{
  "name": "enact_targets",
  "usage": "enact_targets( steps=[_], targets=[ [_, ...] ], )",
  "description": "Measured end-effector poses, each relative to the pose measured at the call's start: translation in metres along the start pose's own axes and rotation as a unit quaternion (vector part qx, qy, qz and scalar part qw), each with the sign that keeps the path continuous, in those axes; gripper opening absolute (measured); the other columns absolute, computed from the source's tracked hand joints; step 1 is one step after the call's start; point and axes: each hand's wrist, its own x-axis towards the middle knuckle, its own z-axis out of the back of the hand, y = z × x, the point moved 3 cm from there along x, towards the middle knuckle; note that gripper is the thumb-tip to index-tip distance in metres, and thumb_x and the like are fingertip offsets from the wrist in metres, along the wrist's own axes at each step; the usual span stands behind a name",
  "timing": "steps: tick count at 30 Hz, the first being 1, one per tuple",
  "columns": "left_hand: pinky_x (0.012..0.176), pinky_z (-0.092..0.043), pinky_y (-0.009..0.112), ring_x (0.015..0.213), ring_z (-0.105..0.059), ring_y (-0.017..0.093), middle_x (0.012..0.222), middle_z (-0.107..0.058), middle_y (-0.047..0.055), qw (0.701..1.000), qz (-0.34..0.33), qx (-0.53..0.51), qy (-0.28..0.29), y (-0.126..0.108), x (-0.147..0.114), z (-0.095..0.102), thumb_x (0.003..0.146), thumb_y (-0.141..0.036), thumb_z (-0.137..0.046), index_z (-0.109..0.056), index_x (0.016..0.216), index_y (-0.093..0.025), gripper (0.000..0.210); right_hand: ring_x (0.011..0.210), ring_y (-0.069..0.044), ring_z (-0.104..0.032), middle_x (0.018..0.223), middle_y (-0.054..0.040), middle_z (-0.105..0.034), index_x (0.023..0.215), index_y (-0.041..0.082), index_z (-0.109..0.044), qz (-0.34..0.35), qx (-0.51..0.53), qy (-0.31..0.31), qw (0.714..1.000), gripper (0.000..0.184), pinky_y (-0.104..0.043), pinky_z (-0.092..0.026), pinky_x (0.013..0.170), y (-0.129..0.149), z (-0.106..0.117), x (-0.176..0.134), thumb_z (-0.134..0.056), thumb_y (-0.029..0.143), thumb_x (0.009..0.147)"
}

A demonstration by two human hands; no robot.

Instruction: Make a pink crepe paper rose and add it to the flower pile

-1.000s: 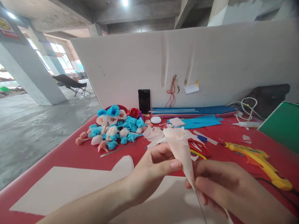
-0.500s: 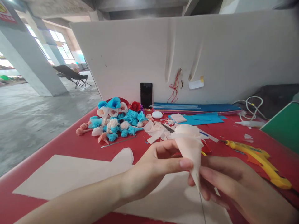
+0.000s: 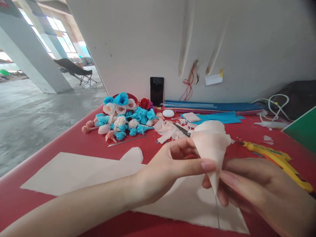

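A pale pink paper flower (image 3: 209,144), cone-shaped with a rolled top, is held upright over the table. My left hand (image 3: 172,166) is closed on it, the thumb pressed along the cone and the fingers behind. From the right, my right hand (image 3: 261,187) pinches the lower cone with thumb and fingers; some of its fingertips are hidden behind the flower. A thin wire stem (image 3: 217,212) runs down from the cone's tip. Below lies a large pale pink paper sheet (image 3: 81,171), with a cut petal-shaped piece (image 3: 133,154) on its far edge.
Blue, white and pink paper flowers (image 3: 123,121) are heaped at the back left. Behind the held flower lie scissors (image 3: 183,129) among paper scraps (image 3: 166,130). A yellow glue gun (image 3: 278,158) rests at the right. A phone (image 3: 156,90) leans on the white panel (image 3: 133,42).
The view has tipped downward. The flower has turned slightly, showing more of its outer petal, and my right thumb has shifted upward against the cone. Both hands keep their hold.
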Motion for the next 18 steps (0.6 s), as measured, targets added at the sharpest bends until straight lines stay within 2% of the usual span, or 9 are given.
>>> enact_targets(
  steps=[3, 7, 11, 18],
  targets=[
    [0.058, -0.038, 0.019, 0.059, -0.05, 0.008, 0.067, -0.056, 0.002, 1.0, 0.009, 0.011, -0.003, 0.0001, -0.0014, 0.0005, 0.075, -0.023, -0.068, -0.057, 0.08, -0.01, 0.018, 0.04, -0.007, -0.035, 0.049, 0.0026, -0.052, 0.055, 0.021, -0.059, 0.027, -0.006, 0.011, 1.0, 0.031, -0.014, -0.024, 0.035, -0.0024, 0.0044, 0.0013, -0.043, 0.032, 0.079],
    [0.059, -0.038, 0.019, 0.059, -0.05, 0.008, 0.065, -0.055, 0.001, 1.0, 0.012, 0.01, -0.002, -0.0006, -0.0014, 0.0004, 0.075, -0.023, -0.068, -0.056, 0.077, -0.011, 0.016, 0.04, -0.006, -0.036, 0.051, 0.0029, -0.054, 0.062, 0.023, -0.063, 0.031, 0.004, 0.025, 0.999, 0.03, -0.014, -0.025, 0.035, -0.0026, 0.0065, 0.0001, -0.044, 0.034, 0.082],
    [0.058, -0.039, 0.02, 0.058, -0.05, 0.009, 0.066, -0.056, 0.001, 1.0, 0.019, -0.001, -0.012, -0.0002, 0.0007, 0.0004, 0.074, -0.024, -0.068, -0.056, 0.08, -0.012, 0.018, 0.04, -0.007, -0.036, 0.049, 0.0021, -0.053, 0.055, 0.021, -0.059, 0.04, -0.018, 0.009, 0.999, 0.035, -0.014, -0.026, 0.034, -0.003, 0.0079, -0.0014, -0.043, 0.036, 0.082],
    [0.066, -0.041, 0.025, 0.056, -0.05, 0.01, 0.064, -0.054, 0.001, 1.0, 0.025, -0.003, 0.013, 0.0009, 0.0003, -0.0022, 0.075, -0.02, -0.061, -0.057, 0.078, -0.012, 0.01, 0.044, -0.009, -0.045, 0.049, 0.001, -0.054, 0.051, 0.02, -0.054, 0.044, -0.023, 0.014, 0.999, 0.036, -0.014, -0.031, 0.037, -0.0034, 0.0062, -0.0016, -0.042, 0.038, 0.081]
  ],
)
